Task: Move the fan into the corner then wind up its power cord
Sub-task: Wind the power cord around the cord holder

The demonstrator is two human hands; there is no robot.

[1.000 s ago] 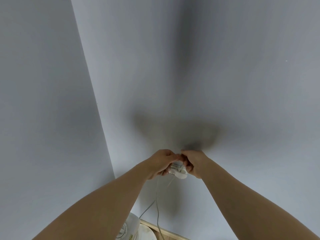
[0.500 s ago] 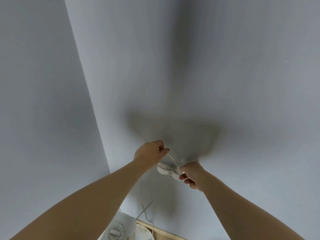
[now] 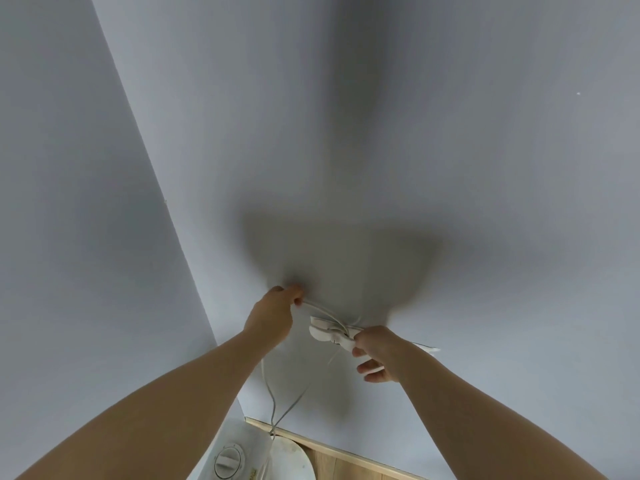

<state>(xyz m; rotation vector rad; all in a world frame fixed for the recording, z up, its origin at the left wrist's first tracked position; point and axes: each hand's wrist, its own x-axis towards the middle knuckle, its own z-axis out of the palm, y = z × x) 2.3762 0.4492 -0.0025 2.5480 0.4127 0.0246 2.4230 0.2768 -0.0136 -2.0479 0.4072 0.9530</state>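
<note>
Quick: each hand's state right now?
Left hand: pinching the power cord.
Right hand: gripping the cord bundle.

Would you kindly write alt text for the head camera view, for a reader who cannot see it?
The right hand grips a partly wound bundle of white power cord while the left hand pinches a strand leading from it, close to a pale wall near a corner. Loose cord hangs down to the white fan below.
</note>
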